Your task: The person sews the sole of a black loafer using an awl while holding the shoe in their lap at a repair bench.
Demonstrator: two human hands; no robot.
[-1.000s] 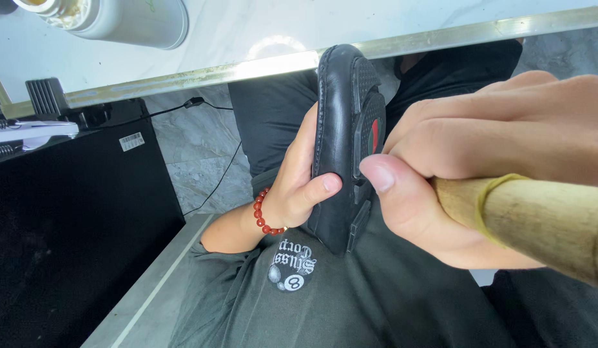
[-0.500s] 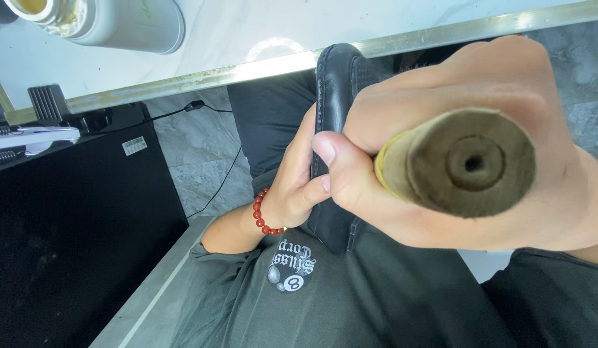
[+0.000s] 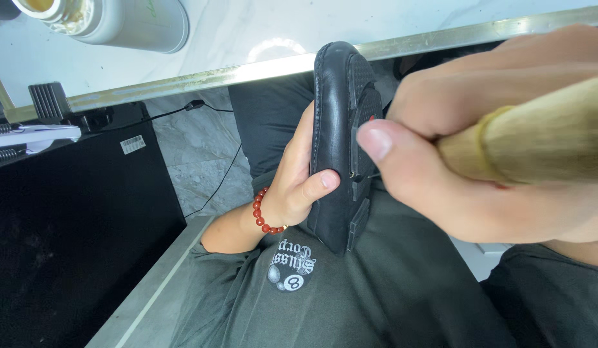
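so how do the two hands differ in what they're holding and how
The left hand, with a red bead bracelet at its wrist, cups the black leather shoe from behind, thumb pressed on its side. The right hand wraps in a fist around a pale wooden tool handle, closer to the camera and looking larger. Both are bare, each in a closed grip.

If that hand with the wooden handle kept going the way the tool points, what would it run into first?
Most likely the black shoe: the right hand grips a wooden handle aimed at its side, which the left hand holds upright. The tool's tip is hidden, so contact is unclear.
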